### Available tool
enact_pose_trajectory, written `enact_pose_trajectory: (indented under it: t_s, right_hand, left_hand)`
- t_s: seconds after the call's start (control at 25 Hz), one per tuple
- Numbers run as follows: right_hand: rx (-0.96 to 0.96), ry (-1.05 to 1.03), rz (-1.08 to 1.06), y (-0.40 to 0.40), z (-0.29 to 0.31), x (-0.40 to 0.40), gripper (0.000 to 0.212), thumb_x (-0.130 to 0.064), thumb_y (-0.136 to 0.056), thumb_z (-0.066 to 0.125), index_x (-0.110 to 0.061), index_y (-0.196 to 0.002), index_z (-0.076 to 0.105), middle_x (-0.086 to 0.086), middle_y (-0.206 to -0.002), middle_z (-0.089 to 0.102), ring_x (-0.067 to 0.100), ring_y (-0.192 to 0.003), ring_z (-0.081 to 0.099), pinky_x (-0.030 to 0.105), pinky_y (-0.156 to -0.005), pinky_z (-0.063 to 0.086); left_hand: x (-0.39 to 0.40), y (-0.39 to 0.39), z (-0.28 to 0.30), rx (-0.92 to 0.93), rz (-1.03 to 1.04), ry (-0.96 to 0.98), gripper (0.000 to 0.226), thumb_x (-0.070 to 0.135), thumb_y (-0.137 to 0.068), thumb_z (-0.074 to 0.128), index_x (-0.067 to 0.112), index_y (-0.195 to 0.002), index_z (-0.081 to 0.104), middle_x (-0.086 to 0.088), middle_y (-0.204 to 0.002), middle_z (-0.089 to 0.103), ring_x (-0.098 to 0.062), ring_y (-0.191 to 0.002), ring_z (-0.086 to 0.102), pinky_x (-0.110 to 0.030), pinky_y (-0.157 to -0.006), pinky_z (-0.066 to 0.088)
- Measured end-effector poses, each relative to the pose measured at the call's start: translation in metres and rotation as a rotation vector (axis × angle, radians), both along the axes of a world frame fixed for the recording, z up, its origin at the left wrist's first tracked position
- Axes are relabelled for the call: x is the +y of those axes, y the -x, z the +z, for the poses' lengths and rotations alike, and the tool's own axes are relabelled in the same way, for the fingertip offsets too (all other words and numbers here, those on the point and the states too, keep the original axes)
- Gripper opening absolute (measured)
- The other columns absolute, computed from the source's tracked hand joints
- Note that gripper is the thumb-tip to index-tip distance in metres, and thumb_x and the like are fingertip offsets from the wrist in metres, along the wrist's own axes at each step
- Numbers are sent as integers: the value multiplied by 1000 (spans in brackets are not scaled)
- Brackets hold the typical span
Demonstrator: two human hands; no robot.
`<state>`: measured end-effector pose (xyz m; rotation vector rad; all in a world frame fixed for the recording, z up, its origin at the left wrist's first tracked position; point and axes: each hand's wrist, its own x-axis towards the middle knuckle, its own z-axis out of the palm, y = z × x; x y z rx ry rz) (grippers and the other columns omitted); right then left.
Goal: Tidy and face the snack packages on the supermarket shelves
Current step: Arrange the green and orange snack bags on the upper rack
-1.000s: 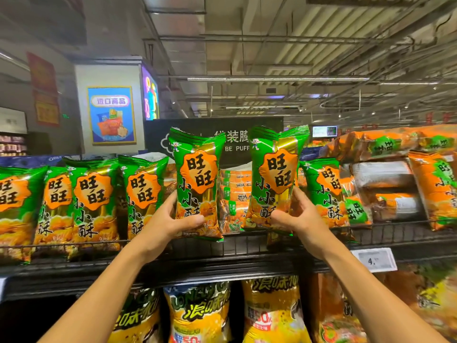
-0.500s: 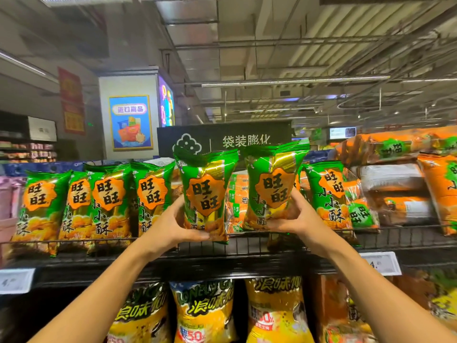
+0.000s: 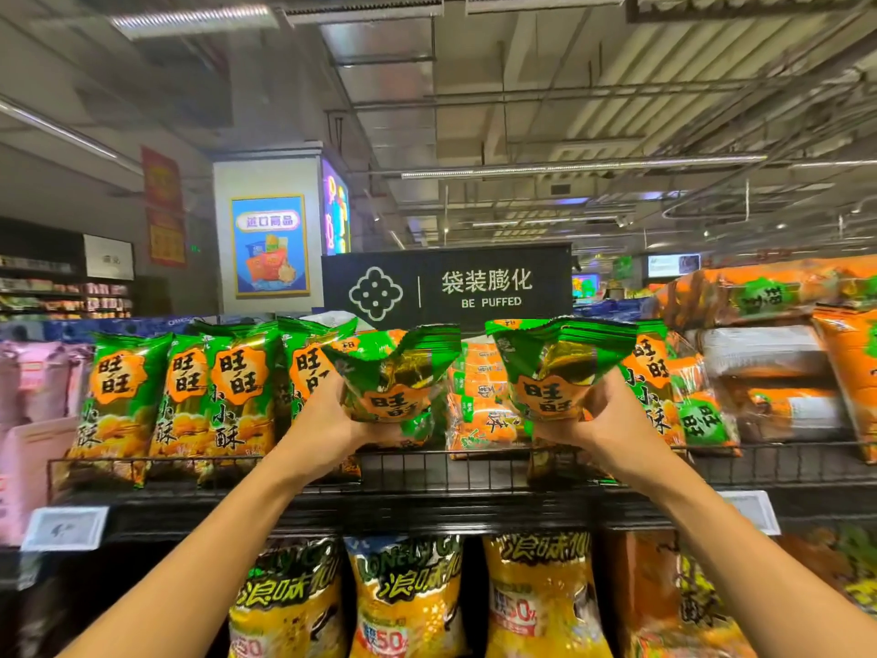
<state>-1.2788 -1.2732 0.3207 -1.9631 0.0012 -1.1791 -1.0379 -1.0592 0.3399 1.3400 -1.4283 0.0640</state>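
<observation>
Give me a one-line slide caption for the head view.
Left hand and right hand each grip a green snack bag, tilted forward above the wire shelf.

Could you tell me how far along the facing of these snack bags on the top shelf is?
Done: the green bags at left stand upright, labels forward. In hand: the left hand grips one green bag and the right hand another, both tipped with their tops leaning forward. Left: setting these two into the gap behind the wire rail; the orange packs at right lie flat, unfaced.
</observation>
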Motion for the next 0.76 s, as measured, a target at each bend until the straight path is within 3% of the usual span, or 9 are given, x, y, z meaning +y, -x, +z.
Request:
enact_pose_trajectory:
  t_s: [0.12,0.24,0.4,0.6,0.76]
  right_hand:
    - [-19,7,-62,1,0,-2,75,-20,-63,92,-19,-128,57,-1,-117,71,12,-109,67,25,-88,55]
    - [5,43,-98,1,-1,-1,72,-16,-68,91,-10,-131,57,6,-125,67,13,-113,65,30,-95,54]
    - [-1,45,-113,3,-4,-1,71,-2,-70,87,-12,-131,51,4,-120,67,10,-108,66,18,-86,54]
    - [45,65,-109,4,-5,-4,69,-9,-72,87,-9,-132,54,6,-122,67,8,-108,66,12,-81,52]
    - [15,63,-95,8,-3,-1,66,-15,-70,90,-15,-127,58,-3,-114,71,-1,-101,65,7,-77,49]
  left_hand:
    - [1,4,-2,-17,-4,4,70,21,-59,86,10,-124,63,11,-111,74,-1,-104,67,-7,-82,48]
    - [2,9,-2,-58,-15,0,67,26,-64,84,16,-126,63,19,-116,70,2,-110,64,-5,-86,45]
    - [4,12,-2,-77,-28,-3,65,30,-68,83,19,-128,62,21,-120,68,4,-113,61,-4,-88,43]
    - [3,10,-2,-62,-17,-3,54,25,-66,81,29,-118,65,29,-110,70,11,-105,62,-1,-82,43]
    - [-1,2,-4,-39,18,-7,55,8,-68,84,12,-119,65,24,-103,73,7,-96,67,-3,-76,47]
